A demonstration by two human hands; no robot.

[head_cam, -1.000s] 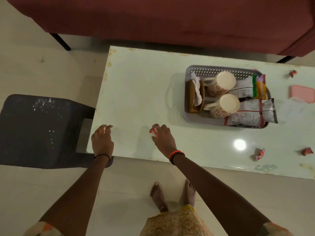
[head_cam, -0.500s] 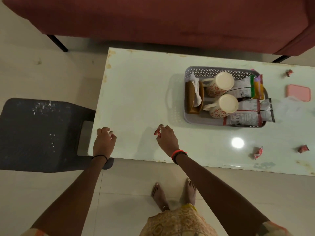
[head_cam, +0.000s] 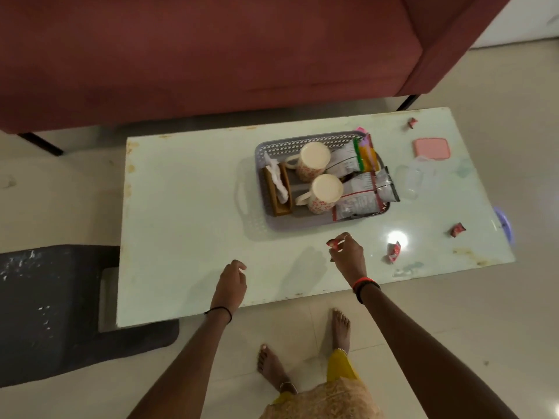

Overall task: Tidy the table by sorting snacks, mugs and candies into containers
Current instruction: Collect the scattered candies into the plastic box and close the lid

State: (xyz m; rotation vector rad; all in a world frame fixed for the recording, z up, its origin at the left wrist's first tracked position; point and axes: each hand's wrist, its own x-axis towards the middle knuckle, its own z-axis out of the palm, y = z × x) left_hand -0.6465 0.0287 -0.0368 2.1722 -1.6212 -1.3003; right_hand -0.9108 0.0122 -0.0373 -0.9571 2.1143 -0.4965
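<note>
Up front, right hand (head_cam: 348, 255) around candy (head_cam: 331, 243).

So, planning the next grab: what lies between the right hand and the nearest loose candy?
Only bare tabletop, seen in the head view: the right hand, pinching a red candy, has a clear stretch to the loose candy.

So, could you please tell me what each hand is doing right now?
Left hand: fingers loosely curled, holding nothing visible.
Right hand: fingers pinch a red candy.
</note>
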